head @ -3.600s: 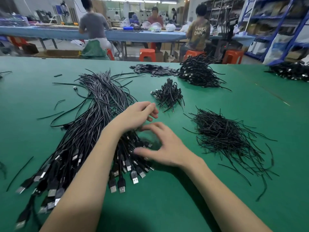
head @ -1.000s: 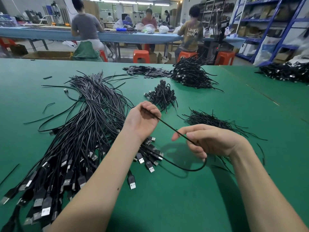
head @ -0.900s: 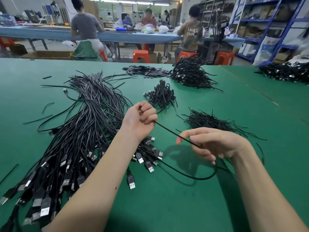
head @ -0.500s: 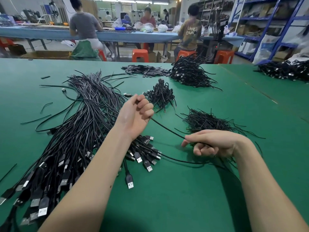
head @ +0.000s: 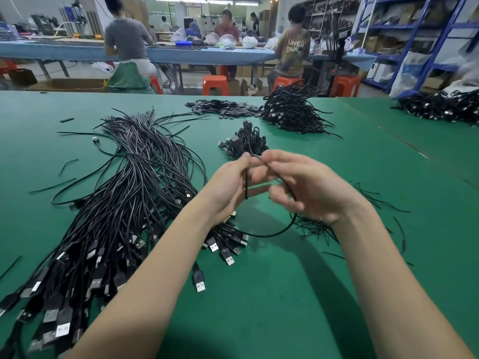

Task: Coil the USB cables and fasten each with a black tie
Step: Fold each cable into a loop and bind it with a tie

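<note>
My left hand and right hand both pinch one thin black USB cable above the green table mat; its loop sags beneath my fingers, just right of the big heap of loose black USB cables.

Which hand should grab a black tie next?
Probably the right hand: the loose ties lie just under it, while the left hand pinches the cable and sits over the uncoiled cables.
</note>
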